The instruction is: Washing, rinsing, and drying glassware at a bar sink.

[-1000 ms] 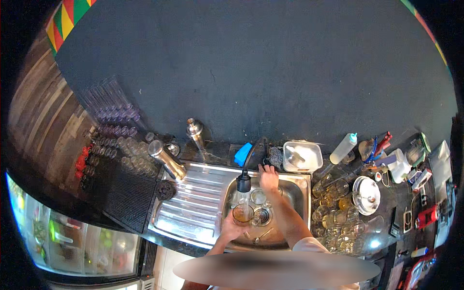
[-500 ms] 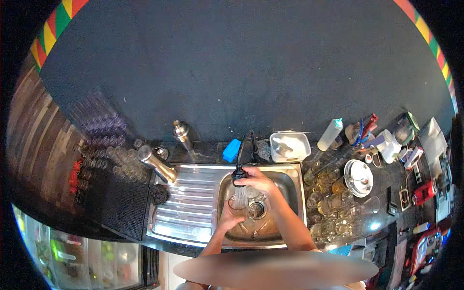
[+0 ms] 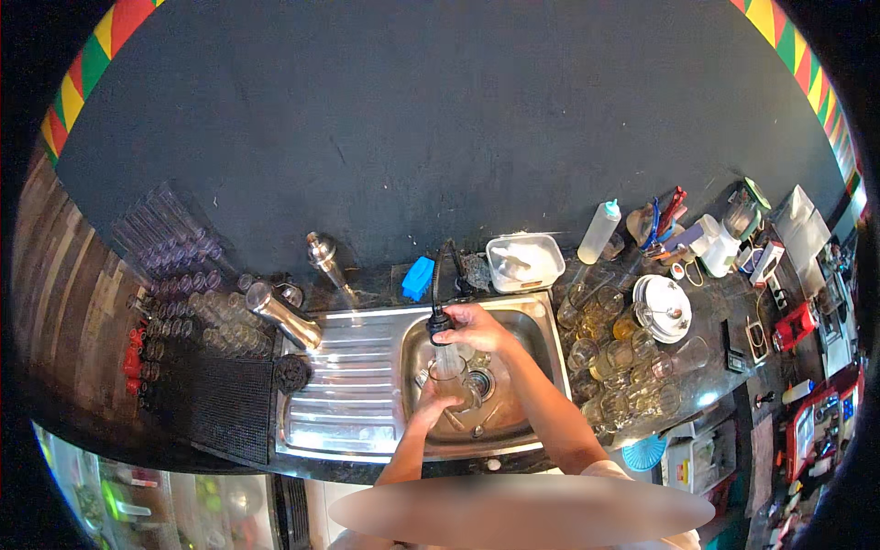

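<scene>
My left hand (image 3: 429, 407) is closed around a clear glass (image 3: 449, 387) over the left part of the steel sink (image 3: 541, 357). Water streams from the black faucet head (image 3: 440, 326) down into the glass. The fingers of my right hand (image 3: 477, 330) are wrapped about that faucet head, on its right side. Below the glass and to its right, the round drain (image 3: 478, 380) shows in the basin. Other clear glassware lies in the sink near the drain, partly hidden by my hands and the water.
Left of the basin is a ribbed drainboard (image 3: 348, 385), with a steel shaker (image 3: 284, 316) at its far corner. A blue sponge (image 3: 419, 278) and a white plastic tub (image 3: 525, 263) sit behind the sink. Several used glasses (image 3: 614, 367) crowd the right counter beside a white-lidded jar (image 3: 662, 310).
The whole scene has shifted a little left and up on the right side as my view turned. My left hand still holds the glass under the stream, and my right hand stays on the faucet head.
</scene>
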`<move>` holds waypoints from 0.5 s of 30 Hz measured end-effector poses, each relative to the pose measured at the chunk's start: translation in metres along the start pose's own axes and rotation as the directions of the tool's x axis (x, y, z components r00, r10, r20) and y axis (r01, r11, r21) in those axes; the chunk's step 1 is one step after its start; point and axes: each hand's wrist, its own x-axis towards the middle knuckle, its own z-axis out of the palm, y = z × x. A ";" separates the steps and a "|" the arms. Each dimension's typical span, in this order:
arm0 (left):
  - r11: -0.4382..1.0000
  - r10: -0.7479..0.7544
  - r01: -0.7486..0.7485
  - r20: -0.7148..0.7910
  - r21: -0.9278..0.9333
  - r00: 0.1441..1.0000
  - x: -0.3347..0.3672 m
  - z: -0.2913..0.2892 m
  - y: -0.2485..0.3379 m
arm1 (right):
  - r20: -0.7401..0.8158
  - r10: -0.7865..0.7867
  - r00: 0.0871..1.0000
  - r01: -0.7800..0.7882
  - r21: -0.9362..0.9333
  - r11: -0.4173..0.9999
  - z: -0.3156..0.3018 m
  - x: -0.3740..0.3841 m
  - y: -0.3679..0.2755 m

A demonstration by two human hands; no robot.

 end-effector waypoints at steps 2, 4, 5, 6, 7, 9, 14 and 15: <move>0.999 -0.037 0.037 -0.014 -0.005 0.999 -0.002 0.002 0.000 | 0.005 0.018 1.000 -0.017 -0.075 0.997 -0.007 0.004 0.004; 0.997 -0.076 0.076 -0.025 -0.012 0.997 -0.002 0.011 0.005 | 0.007 0.000 1.000 0.001 -0.128 0.992 -0.012 0.003 0.007; 0.989 -0.127 0.123 -0.059 -0.078 0.990 -0.004 0.018 0.012 | -0.008 -0.014 1.000 0.012 -0.195 0.981 -0.014 0.004 0.009; 0.975 -0.181 0.167 -0.089 -0.145 0.979 -0.004 0.024 0.015 | -0.009 -0.013 1.000 0.011 -0.195 0.981 -0.019 0.003 0.010; 0.975 -0.182 0.169 -0.087 -0.145 0.979 -0.002 0.024 0.012 | -0.001 0.006 1.000 -0.007 -0.156 0.988 -0.025 0.001 0.011; 0.981 -0.171 0.156 -0.134 -0.113 0.976 0.002 0.011 0.002 | 0.035 0.021 0.999 -0.017 -0.110 0.994 -0.016 0.003 0.006; 0.905 -0.317 0.262 -0.121 -0.337 0.941 0.012 0.014 -0.009 | 0.005 0.004 1.000 -0.004 -0.030 1.000 -0.015 -0.006 0.005; 0.884 -0.336 0.267 -0.123 -0.383 0.934 0.011 0.022 -0.007 | -0.014 0.006 1.000 -0.008 -0.156 0.988 -0.021 -0.005 0.008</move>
